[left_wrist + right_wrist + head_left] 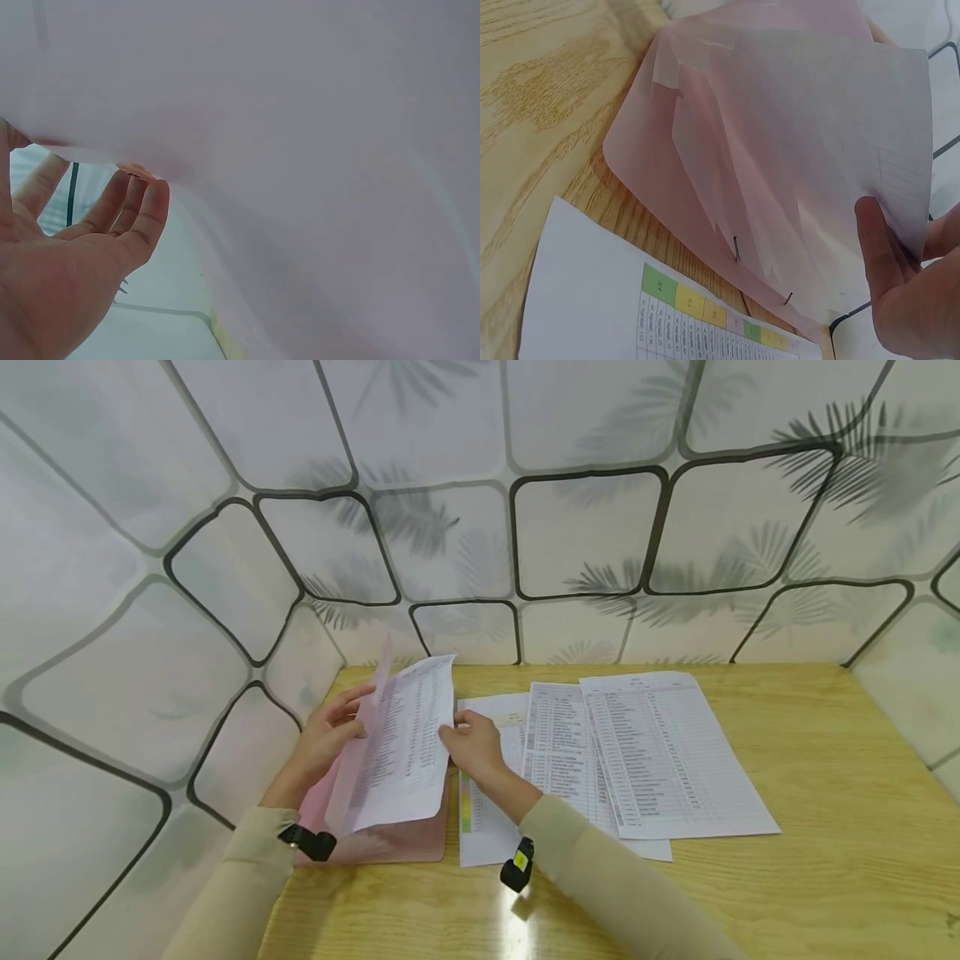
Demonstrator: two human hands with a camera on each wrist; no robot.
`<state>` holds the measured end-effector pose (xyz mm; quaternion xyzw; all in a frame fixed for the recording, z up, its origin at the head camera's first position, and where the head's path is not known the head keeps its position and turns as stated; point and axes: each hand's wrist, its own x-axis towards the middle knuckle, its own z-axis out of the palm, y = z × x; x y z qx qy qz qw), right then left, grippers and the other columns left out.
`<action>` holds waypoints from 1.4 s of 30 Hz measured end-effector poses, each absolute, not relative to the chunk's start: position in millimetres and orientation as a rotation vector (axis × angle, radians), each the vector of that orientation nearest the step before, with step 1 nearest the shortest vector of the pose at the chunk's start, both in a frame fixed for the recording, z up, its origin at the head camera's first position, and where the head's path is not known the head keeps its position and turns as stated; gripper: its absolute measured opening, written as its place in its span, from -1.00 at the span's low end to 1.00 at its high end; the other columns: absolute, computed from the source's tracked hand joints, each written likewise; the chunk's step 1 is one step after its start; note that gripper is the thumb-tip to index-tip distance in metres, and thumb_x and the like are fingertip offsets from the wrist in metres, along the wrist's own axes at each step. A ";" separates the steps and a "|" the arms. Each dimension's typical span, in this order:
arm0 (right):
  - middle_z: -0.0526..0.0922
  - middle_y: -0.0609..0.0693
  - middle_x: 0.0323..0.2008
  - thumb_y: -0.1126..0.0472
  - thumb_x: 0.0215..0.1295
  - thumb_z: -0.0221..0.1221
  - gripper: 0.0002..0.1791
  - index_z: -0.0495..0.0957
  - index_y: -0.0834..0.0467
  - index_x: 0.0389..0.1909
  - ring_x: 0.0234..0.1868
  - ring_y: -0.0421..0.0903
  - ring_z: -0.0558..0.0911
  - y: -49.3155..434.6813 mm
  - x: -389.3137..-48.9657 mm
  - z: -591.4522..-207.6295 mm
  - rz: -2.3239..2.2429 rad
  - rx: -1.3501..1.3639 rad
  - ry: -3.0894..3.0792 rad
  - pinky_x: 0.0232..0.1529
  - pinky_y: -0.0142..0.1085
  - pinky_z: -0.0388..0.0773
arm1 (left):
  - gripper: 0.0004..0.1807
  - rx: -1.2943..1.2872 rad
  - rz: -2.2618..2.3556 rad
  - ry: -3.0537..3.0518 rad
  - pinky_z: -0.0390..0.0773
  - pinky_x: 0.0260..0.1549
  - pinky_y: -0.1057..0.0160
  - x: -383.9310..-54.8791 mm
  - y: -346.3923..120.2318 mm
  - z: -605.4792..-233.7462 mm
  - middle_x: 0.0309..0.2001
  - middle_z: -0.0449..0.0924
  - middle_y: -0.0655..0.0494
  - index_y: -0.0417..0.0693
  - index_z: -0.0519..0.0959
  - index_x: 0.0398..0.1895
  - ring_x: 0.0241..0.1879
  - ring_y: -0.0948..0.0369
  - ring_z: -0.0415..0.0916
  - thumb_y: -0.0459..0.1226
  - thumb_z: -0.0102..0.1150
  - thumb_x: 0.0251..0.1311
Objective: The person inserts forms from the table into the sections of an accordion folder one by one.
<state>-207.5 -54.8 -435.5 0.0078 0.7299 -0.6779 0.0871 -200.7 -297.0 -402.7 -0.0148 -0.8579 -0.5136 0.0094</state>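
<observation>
A pink folder (408,843) lies open at the left of the table, its translucent flap (300,112) raised. My left hand (326,739) holds the flap near its edge; in the left wrist view the bent fingers (146,214) reach that edge, partly behind the film. Between thumb and fingers, my right hand (476,745) pinches the right edge of a printed sheet (408,743). This sheet stands tilted against the flap, above the folder. Seen from the right wrist, the sheet's pale back (900,97) faces the camera and the thumb presses on it.
Right of the folder, overlapping printed lists lie on the wooden table (825,777): a sheet with coloured cells (480,852), a middle sheet (558,735) and a right sheet (667,760). A patterned wall (585,535) borders the table behind and at the left.
</observation>
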 end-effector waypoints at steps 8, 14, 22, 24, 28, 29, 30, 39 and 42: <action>0.83 0.17 -0.29 0.20 0.42 0.17 -0.67 0.64 0.31 0.06 -0.53 -0.12 0.75 -59.2 -206.5 -437.5 -1.965 0.005 2.099 -0.45 -0.29 0.70 | -0.31 -0.060 -1.604 -2.684 0.44 0.09 0.18 -199.3 -297.8 -402.1 0.42 0.46 -0.35 0.03 0.42 0.53 0.23 -0.22 0.53 -0.44 0.07 0.30; 0.82 0.12 -0.35 0.22 0.44 0.15 -0.76 0.64 0.29 -0.06 -0.56 -0.15 0.71 -61.5 -206.0 -438.2 -1.938 -0.029 2.108 -0.49 -0.35 0.65 | -0.30 -0.057 -1.631 -2.684 0.43 0.12 0.13 -197.2 -298.1 -401.6 0.44 0.44 -0.31 0.10 0.41 0.55 0.25 -0.24 0.53 -0.43 0.08 0.32; 0.83 0.15 -0.30 0.22 0.47 0.15 -0.70 0.68 0.32 0.04 -0.55 -0.15 0.72 -65.3 -205.1 -439.3 -1.923 -0.070 2.129 -0.45 -0.33 0.69 | -0.29 -0.044 -1.623 -2.693 0.42 0.13 0.09 -196.9 -298.0 -401.0 0.45 0.44 -0.30 0.12 0.40 0.56 0.27 -0.23 0.53 -0.41 0.08 0.32; 0.84 0.18 -0.24 0.22 0.49 0.14 -0.65 0.67 0.33 0.12 -0.49 -0.10 0.78 -67.1 -204.8 -439.4 -1.924 -0.080 2.120 -0.41 -0.29 0.72 | -0.30 -0.041 -1.620 -2.691 0.42 0.13 0.09 -196.9 -298.0 -401.1 0.44 0.45 -0.31 0.12 0.41 0.55 0.27 -0.23 0.53 -0.41 0.09 0.31; 0.84 0.20 -0.21 0.20 0.49 0.14 -0.57 0.61 0.33 0.25 -0.44 0.00 0.83 -70.6 -203.5 -439.2 -1.919 -0.096 2.116 -0.37 -0.26 0.74 | -0.30 -0.040 -1.613 -2.686 0.43 0.11 0.11 -197.4 -298.2 -402.0 0.42 0.47 -0.32 0.10 0.43 0.54 0.24 -0.24 0.55 -0.42 0.09 0.30; 0.84 0.20 -0.22 0.20 0.49 0.14 -0.57 0.61 0.34 0.26 -0.44 0.01 0.83 -71.4 -203.2 -439.3 -1.924 -0.100 2.109 -0.37 -0.25 0.74 | -0.30 -0.042 -1.612 -2.685 0.43 0.11 0.12 -197.6 -298.2 -402.2 0.42 0.47 -0.32 0.10 0.43 0.54 0.24 -0.24 0.56 -0.43 0.09 0.29; 0.84 0.21 -0.23 0.20 0.49 0.14 -0.57 0.61 0.34 0.26 -0.45 0.02 0.83 -72.0 -203.0 -439.2 -1.928 -0.102 2.106 -0.37 -0.25 0.74 | -0.30 -0.043 -1.613 -2.684 0.43 0.11 0.12 -197.7 -298.1 -402.4 0.42 0.47 -0.33 0.09 0.43 0.54 0.23 -0.24 0.56 -0.43 0.09 0.29; 0.83 0.24 -0.30 0.26 0.46 0.15 -0.70 0.67 0.36 0.04 -0.50 0.05 0.81 -77.6 -201.3 -438.9 -1.993 -0.109 2.034 -0.41 -0.20 0.75 | -0.30 -0.053 -1.617 -2.686 0.45 0.15 0.02 -197.2 -297.8 -402.0 0.43 0.46 -0.33 0.09 0.42 0.55 0.24 -0.25 0.55 -0.43 0.08 0.30; 0.83 0.24 -0.31 0.26 0.46 0.15 -0.72 0.69 0.35 -0.01 -0.49 0.06 0.82 -80.2 -201.4 -439.1 -1.993 -0.100 2.030 -0.41 -0.20 0.75 | -0.30 -0.059 -1.615 -2.683 0.46 0.14 0.02 -197.6 -297.9 -402.2 0.42 0.47 -0.32 0.09 0.42 0.54 0.23 -0.25 0.56 -0.43 0.08 0.30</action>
